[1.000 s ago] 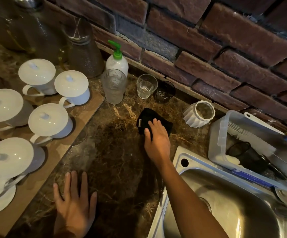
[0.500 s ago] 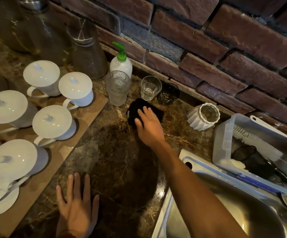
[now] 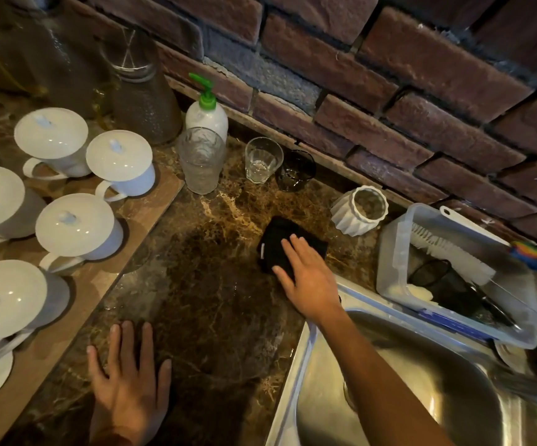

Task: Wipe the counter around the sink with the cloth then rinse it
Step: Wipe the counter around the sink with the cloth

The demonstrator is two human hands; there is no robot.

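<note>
Right hand (image 3: 309, 278) is flat on the black cloth (image 3: 280, 249), fingers straight and spread, pressing it onto the brown marble table (image 3: 202, 284) just off the far left corner of the steel sink (image 3: 389, 381). Left hand (image 3: 128, 381) lies palm down on the table near its front edge, fingers straight and fanned, holding nothing. Behind the cloth, along the brick wall (image 3: 357, 69), stand a tall textured glass (image 3: 201, 160), a white soap pump bottle with a green top (image 3: 207, 115), a small clear tumbler (image 3: 262, 159) and a dark glass (image 3: 296, 170) just beside it. To the cloth's right, a white ribbed pot (image 3: 357, 210), then a clear plastic tub (image 3: 453, 275) with a white bottle brush (image 3: 447, 249) inside. On the left, a wooden board (image 3: 80, 278) carries white lidded cups (image 3: 77, 226).
</note>
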